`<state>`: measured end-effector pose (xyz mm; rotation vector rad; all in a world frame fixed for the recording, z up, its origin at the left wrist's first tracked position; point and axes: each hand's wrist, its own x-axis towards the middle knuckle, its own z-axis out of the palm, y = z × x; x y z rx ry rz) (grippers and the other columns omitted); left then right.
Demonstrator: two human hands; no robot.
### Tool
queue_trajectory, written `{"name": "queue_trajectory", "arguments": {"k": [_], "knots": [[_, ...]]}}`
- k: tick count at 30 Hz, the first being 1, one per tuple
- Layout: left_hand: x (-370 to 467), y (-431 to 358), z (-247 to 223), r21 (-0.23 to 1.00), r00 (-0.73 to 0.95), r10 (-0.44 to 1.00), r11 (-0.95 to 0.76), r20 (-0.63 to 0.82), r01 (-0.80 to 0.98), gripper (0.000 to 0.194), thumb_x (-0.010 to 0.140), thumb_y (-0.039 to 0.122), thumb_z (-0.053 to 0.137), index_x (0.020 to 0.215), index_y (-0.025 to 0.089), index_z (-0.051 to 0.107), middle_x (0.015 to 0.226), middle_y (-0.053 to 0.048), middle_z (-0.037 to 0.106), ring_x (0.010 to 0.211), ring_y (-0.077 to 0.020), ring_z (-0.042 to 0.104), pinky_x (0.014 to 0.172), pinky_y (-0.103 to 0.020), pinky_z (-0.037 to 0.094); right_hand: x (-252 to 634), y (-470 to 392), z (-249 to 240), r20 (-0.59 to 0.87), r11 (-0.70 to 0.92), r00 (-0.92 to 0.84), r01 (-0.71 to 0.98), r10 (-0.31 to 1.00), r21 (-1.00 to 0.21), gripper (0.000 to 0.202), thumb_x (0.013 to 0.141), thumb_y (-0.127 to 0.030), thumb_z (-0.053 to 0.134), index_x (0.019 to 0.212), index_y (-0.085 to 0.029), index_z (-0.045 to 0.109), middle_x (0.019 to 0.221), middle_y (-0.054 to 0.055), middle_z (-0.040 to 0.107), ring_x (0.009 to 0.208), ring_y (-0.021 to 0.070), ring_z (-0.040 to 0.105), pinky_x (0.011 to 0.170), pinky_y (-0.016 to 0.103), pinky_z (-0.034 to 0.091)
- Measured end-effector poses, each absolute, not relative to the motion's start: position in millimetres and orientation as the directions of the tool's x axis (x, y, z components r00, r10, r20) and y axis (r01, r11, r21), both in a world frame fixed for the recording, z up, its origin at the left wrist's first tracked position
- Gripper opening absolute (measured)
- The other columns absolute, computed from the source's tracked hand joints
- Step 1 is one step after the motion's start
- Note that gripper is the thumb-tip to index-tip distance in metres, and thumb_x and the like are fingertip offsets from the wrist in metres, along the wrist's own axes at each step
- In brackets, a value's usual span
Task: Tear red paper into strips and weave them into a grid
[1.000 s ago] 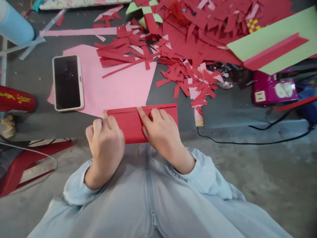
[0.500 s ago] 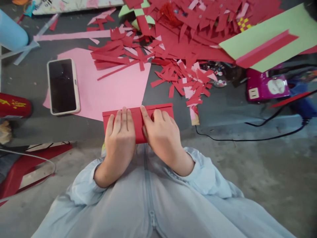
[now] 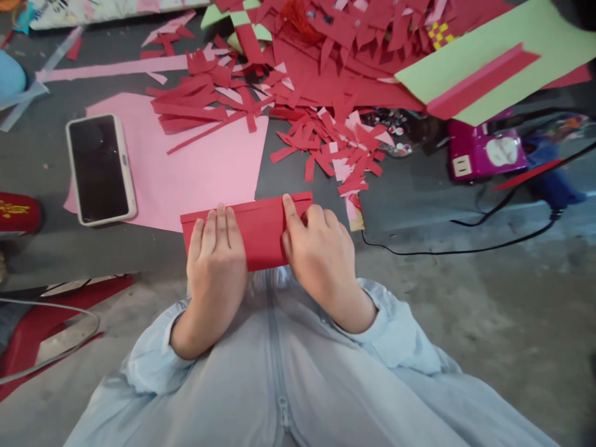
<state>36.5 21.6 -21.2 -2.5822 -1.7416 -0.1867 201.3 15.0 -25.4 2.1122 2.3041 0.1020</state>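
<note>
A red sheet of paper (image 3: pixel 263 239) lies at the table's front edge, with a narrow fold along its far side. My left hand (image 3: pixel 216 267) rests flat on the left part of the sheet, fingers stretched out side by side. At the right end, the outstretched index finger of my right hand (image 3: pixel 323 261) presses on the folded strip. Its other fingers are bent, and nothing is gripped. Just beyond the sheet is a larger pink sheet (image 3: pixel 200 167), partly under a phone (image 3: pixel 100 167) with a pale case.
Red and pink paper scraps (image 3: pixel 326 139) spread across the table (image 3: pixel 410 198). Light green paper (image 3: pixel 488 68) with a folded red strip lies at the right, above a purple box (image 3: pixel 487 152) and a blue tool (image 3: pixel 549 174). A black cable (image 3: pixel 419 253) trails past the front edge. A red can (image 3: pixel 18 213) stands left.
My right index finger has slid right along the fold, away from my left hand, uncovering more of the red sheet. My left hand keeps its place on the paper. The view has shifted slightly.
</note>
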Motion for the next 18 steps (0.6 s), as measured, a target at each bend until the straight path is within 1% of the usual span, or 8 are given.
{"name": "queue_trajectory", "arguments": {"k": [2,5,8,13,16,18], "knots": [[37,22,-21,0.077,0.356,0.928,-0.365,0.106,0.928,0.057,0.093,0.008,0.040,0.149,0.005,0.044,0.143,-0.024,0.057,0.135,-0.0330,0.056,0.115,-0.052,0.045,203,14,-26,0.035,0.070,-0.071,0.996,0.997,0.052,0.051,0.093,-0.016,0.048,0.144,-0.012,0.054,0.085,0.010,0.059,0.076,0.0212,0.049,0.064,0.034,0.041],[37,22,-20,0.092,0.348,0.932,-0.357,0.102,0.929,0.055,0.093,0.009,0.040,0.147,0.004,0.048,0.143,-0.024,0.057,0.135,-0.0327,0.056,0.115,-0.050,0.046,205,13,-26,0.045,0.048,-0.050,0.998,0.998,0.036,0.051,0.094,-0.018,0.047,0.144,-0.012,0.054,0.086,0.010,0.059,0.077,0.0209,0.049,0.065,0.034,0.042],[36,22,-19,0.049,0.361,0.928,-0.366,0.087,0.929,0.052,0.094,0.009,0.039,0.144,0.000,0.050,0.143,-0.025,0.057,0.134,-0.0326,0.057,0.115,-0.049,0.046,205,14,-24,0.021,0.018,-0.019,1.000,1.000,0.024,0.051,0.095,-0.018,0.047,0.145,-0.012,0.053,0.087,0.010,0.060,0.078,0.0210,0.051,0.066,0.034,0.043],[37,23,-18,-0.022,0.379,0.921,-0.379,0.087,0.925,0.052,0.094,0.009,0.038,0.143,-0.002,0.051,0.143,-0.024,0.056,0.133,-0.0322,0.058,0.114,-0.047,0.047,206,15,-21,-0.046,-0.043,0.043,0.999,0.998,0.001,0.052,0.095,-0.020,0.046,0.146,-0.010,0.051,0.089,0.011,0.060,0.079,0.0221,0.053,0.066,0.035,0.045],[37,22,-21,-0.005,0.378,0.922,-0.379,0.083,0.926,0.052,0.094,0.009,0.038,0.143,-0.004,0.049,0.143,-0.026,0.056,0.134,-0.0332,0.057,0.114,-0.048,0.046,211,14,-24,-0.030,-0.038,0.037,0.999,0.999,-0.020,0.052,0.096,-0.021,0.044,0.146,-0.008,0.051,0.089,0.011,0.060,0.079,0.0221,0.054,0.067,0.035,0.045],[36,21,-24,0.027,0.368,0.926,-0.371,0.082,0.928,0.055,0.093,0.008,0.038,0.147,-0.001,0.046,0.146,-0.025,0.053,0.137,-0.0326,0.054,0.115,-0.049,0.045,217,13,-27,0.009,-0.004,0.004,0.999,1.000,-0.043,0.050,0.097,-0.023,0.043,0.144,-0.008,0.052,0.087,0.010,0.060,0.079,0.0214,0.054,0.068,0.035,0.046]]}}
